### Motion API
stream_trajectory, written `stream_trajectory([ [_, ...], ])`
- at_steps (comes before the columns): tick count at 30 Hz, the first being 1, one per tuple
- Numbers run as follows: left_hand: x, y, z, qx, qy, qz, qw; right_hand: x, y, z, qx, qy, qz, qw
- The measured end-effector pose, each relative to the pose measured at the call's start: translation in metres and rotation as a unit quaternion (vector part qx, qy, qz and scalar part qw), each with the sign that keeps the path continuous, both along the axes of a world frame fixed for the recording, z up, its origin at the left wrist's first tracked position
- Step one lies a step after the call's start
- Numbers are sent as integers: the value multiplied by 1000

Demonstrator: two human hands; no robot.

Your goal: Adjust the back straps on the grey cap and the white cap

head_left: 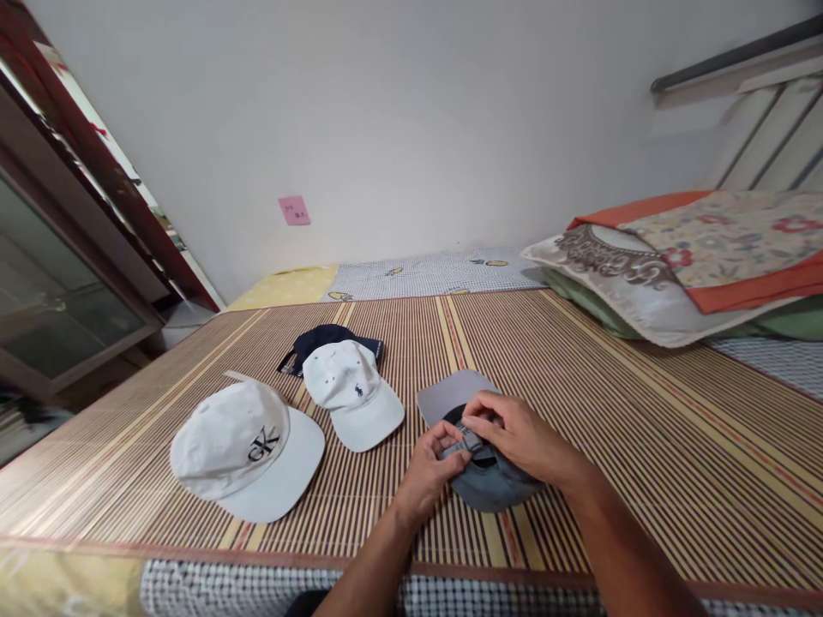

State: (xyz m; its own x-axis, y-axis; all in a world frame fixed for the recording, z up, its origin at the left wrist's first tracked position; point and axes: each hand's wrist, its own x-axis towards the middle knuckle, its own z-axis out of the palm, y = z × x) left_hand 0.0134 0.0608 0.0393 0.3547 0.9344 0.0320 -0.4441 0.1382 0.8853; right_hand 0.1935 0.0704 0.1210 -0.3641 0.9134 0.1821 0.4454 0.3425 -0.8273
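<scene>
Grey cap [494, 492] pointed brim-away, slightly left, long axis running near to far, strap [473, 442] pinched by left hand [432, 464] and right hand [524, 435].

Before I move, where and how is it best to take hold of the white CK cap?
Probably by the brim, from its right side: the CK cap lies crown up, and its flat brim points right and toward you over open mat, while the rounded crown looks soft and gives less edge to pinch.
</scene>
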Motion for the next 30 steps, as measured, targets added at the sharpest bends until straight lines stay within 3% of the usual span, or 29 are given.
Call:
stream_trajectory([
  [7,-3,0,2,0,34,7,999,10,1,1,-101,42,58,992],
  [14,-1,-3,12,12,56,20,998,4,3,-3,-51,-19,24,998],
  [21,0,-6,18,22,66,14,998,1,0,-1,-43,-8,40,998],
  [30,-4,0,11,30,82,-1,996,7,0,2,-19,-25,22,999],
])
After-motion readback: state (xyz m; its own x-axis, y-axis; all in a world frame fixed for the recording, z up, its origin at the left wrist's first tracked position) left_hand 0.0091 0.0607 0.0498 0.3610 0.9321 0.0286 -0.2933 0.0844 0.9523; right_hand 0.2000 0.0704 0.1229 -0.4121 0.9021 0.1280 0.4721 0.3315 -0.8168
